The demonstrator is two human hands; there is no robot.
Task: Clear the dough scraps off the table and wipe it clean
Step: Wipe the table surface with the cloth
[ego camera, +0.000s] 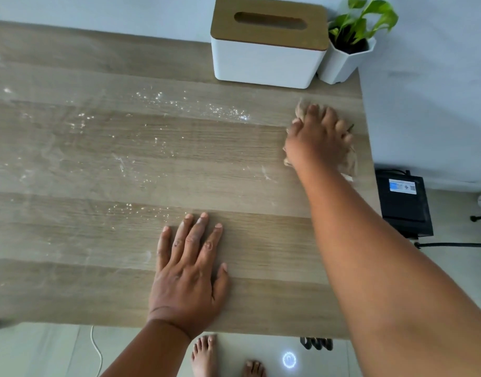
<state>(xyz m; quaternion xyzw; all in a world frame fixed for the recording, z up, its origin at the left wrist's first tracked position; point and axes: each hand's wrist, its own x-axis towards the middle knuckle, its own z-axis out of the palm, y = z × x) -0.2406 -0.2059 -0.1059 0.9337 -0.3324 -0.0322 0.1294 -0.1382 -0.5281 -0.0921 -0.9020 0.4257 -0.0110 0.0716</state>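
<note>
Right hand, at right of frame, presses a beige cloth onto the counter, fingers curled over it. Left hand lies flat, holding nothing. Cloth is soft and light; bunch centrally. Flour residue remains at upper centre.

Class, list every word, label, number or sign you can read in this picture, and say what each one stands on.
None can be read.
Sticker on the black box on the floor right of the table: blue and white with print, too small and blurred to read.
Tissue box, plant pot: no text visible.
</note>
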